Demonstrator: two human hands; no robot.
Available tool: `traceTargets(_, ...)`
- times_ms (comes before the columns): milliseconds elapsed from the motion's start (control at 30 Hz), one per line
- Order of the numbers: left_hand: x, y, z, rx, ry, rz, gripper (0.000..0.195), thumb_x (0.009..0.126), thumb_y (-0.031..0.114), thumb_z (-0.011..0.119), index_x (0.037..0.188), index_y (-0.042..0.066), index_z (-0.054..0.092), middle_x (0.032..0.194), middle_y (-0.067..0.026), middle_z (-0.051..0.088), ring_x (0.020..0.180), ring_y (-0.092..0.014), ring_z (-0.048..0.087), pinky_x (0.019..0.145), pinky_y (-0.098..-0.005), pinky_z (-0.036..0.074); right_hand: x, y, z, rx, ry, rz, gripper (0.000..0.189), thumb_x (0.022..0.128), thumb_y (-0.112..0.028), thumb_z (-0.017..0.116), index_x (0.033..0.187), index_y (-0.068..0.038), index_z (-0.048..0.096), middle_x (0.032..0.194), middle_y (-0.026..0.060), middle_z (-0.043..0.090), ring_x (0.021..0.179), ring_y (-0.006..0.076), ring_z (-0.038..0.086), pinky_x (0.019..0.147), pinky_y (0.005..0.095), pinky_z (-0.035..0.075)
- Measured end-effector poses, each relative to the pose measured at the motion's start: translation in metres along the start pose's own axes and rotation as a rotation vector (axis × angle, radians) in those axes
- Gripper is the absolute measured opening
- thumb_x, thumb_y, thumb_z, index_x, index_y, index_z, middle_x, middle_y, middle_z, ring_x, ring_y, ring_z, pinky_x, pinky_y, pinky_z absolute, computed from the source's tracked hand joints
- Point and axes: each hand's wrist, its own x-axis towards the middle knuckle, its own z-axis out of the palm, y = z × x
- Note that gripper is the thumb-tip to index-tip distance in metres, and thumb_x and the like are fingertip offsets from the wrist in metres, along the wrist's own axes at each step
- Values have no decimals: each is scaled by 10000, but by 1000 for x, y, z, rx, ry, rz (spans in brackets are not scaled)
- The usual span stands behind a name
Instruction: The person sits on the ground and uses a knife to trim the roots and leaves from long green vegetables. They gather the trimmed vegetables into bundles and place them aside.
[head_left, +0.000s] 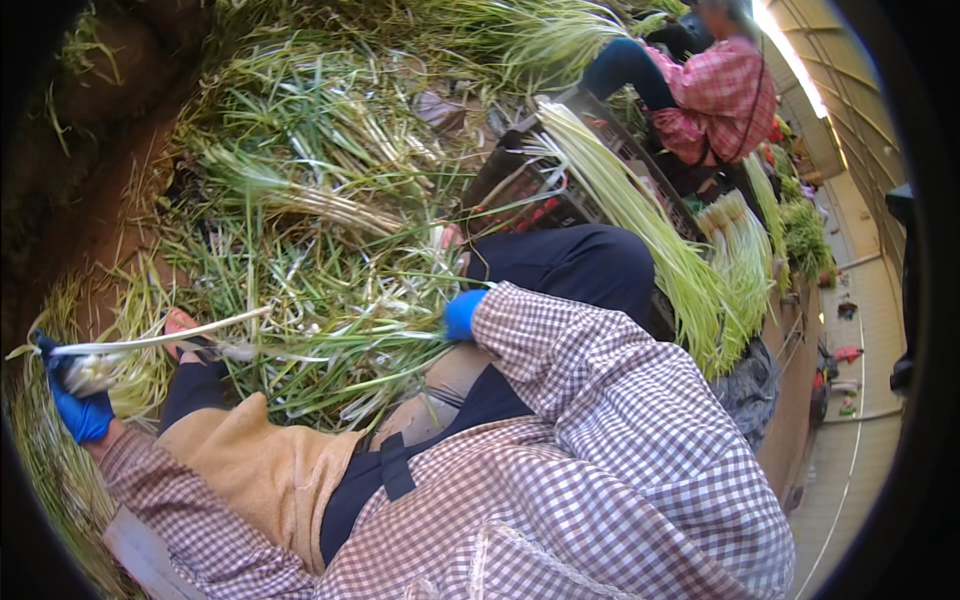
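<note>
My left hand (79, 397), in a blue glove at the far left, is closed around white stalk ends. A long pale stalk (172, 337) stretches rightward from it over the leaf litter. My right hand (461, 315), also blue-gloved, is near the middle beside my bent knee, at the edge of long green leaves (375, 337); its fingers are hidden, so its grip is unclear. Beyond the hands, a bundle of brownish stalks (337, 204) lies on the heap of loose green leaves (300, 255). A tan cloth (262, 472) covers my left thigh.
A dark plastic crate (495, 176) at the upper right has long peeled pale-green stalks (630, 202) laid across it. More bundled stalks (739, 247) stand beside it, near a dark plastic bag (750, 386). A co-worker in a pink checked top (720, 97) sits behind the crate.
</note>
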Motion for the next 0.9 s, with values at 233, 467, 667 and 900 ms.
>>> traceTargets(233,3,-51,26,-494,-285,-112,349,848,121,437,1190,61,397,918,16,535,725,-12,491,626,-166,432,38,50,-40,245,1089,-24,261,819,-246,403,974,-101,554,936,124,566,819,301,551,731,363,431)
traceTargets(467,-55,-57,93,146,-11,-325,389,789,111,540,1161,83,432,914,39,536,782,-36,500,656,-175,417,77,95,11,260,537,367,237,759,-238,445,902,-85,556,798,138,587,729,308,574,646,386,456)
traceTargets(667,-66,-73,130,216,-9,-265,240,749,135,599,960,25,569,730,-34,587,542,-62,480,453,-173,402,63,-83,29,120,-103,-433,377,828,-346,364,1090,-110,499,1099,130,501,1002,285,483,871,381,360)
traceTargets(900,-74,-79,133,345,-103,-340,171,769,157,577,867,21,607,729,-16,581,588,-72,496,485,-183,403,16,-78,-92,113,448,-170,320,842,-352,368,946,-139,583,824,88,608,712,267,577,680,362,452)
